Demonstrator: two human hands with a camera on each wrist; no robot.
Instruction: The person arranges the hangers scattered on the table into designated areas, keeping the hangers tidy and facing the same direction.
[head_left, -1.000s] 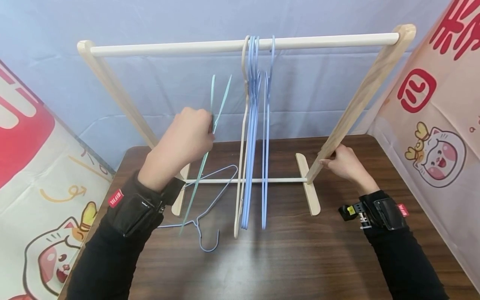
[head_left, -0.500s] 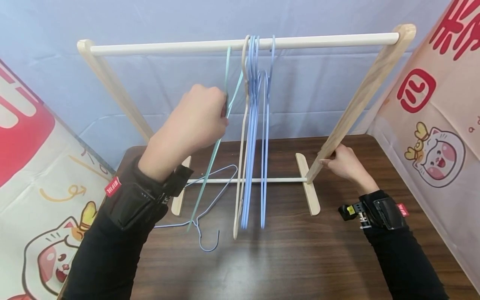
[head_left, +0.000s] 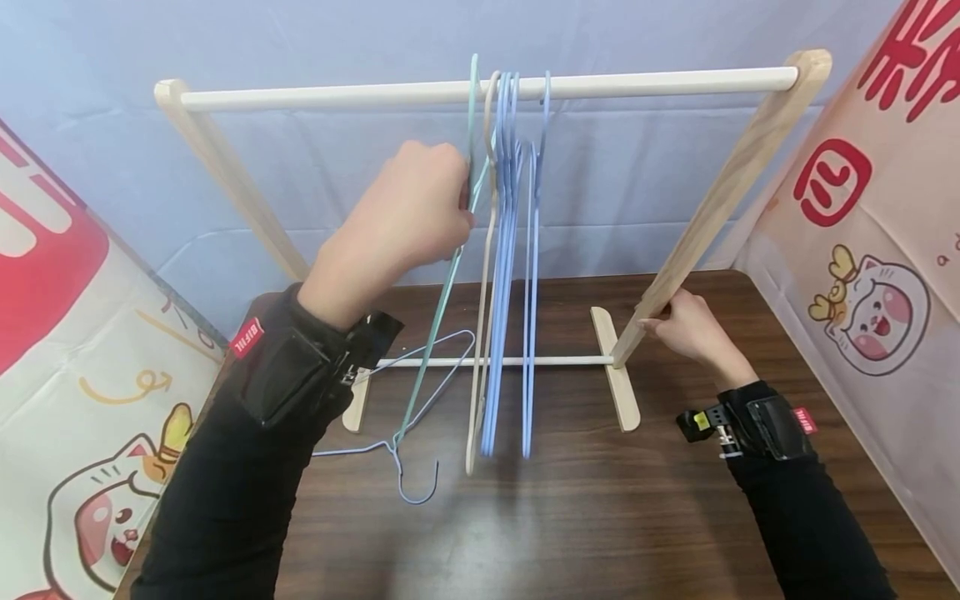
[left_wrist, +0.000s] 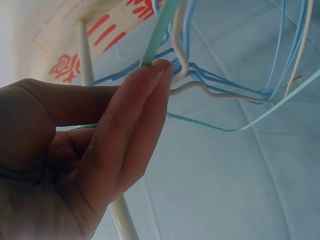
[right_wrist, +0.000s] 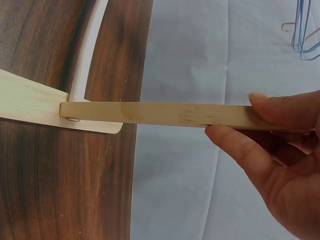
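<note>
My left hand pinches a mint-green hanger just below its hook, with thumb and fingertips meeting on it in the left wrist view. The top of that hook rises above the white rod of a wooden rack; whether it rests on the rod I cannot tell. Right beside it hangs a beige hanger, then several blue hangers and another blue one slightly apart. At the right, my right hand grips the lower part of the rack's wooden upright, thumb and fingers on opposite sides in the right wrist view.
A periwinkle hanger lies on the dark wooden table, its hook toward me, partly across the rack's lower bar. Behind the rack hangs a pale blue cloth. Printed cloth panels stand at both sides.
My left hand has moved up and to the right with the mint-green hanger, bringing its hook from below the rod to rod height beside the beige hanger. The right hand stays put.
</note>
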